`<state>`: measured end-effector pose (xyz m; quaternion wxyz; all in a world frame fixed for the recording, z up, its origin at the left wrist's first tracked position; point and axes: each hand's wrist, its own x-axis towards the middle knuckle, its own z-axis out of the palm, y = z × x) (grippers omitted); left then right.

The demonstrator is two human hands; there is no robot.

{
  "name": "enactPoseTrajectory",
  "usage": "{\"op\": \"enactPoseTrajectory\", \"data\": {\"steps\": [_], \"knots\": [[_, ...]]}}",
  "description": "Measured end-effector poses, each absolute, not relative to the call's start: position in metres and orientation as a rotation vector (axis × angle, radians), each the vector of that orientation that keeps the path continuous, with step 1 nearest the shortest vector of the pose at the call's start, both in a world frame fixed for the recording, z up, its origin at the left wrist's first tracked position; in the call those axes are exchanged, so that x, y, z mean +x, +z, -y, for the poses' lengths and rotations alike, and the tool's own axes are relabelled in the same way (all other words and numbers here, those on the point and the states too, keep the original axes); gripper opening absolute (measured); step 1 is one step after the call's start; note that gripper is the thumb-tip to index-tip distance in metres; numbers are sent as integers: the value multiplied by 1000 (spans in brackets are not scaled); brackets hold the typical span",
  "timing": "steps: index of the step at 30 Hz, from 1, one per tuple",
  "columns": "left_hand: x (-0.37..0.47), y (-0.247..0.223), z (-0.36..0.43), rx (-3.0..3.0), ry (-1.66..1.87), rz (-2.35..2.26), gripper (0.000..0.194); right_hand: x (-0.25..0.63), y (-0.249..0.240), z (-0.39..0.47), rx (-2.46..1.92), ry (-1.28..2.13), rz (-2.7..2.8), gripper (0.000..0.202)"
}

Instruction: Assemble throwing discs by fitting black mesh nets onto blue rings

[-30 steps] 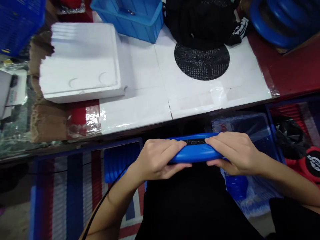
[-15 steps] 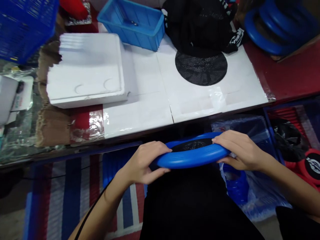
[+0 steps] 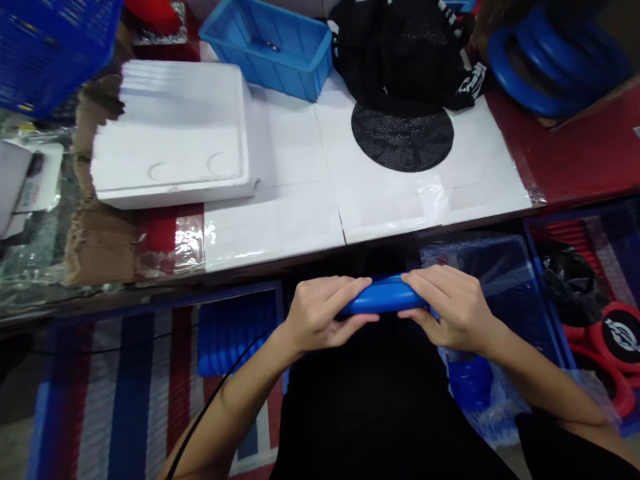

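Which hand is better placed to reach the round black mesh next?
Right hand, probably: the black mesh lies nearly straight ahead of it, with the left hand farther off to the side. Both grip the blue piece, so either would have to let go first.

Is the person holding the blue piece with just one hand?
No, the left hand and the right hand both grip the blue piece, one on each side.

Head-worn view, forward and down
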<state>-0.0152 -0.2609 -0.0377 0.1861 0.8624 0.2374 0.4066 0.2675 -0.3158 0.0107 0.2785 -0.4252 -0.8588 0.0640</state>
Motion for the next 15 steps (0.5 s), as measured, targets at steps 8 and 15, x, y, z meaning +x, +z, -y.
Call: {"op": "enactPoseTrajectory", "data": {"steps": [8,15], "knots": [[-69,-18,244,2275,1101,-547,55,315,24,308,-1073,455,2249,53],[-35,-3,251,2390,767,-509,55,306,8,311,-979,442,2254,58]]}}
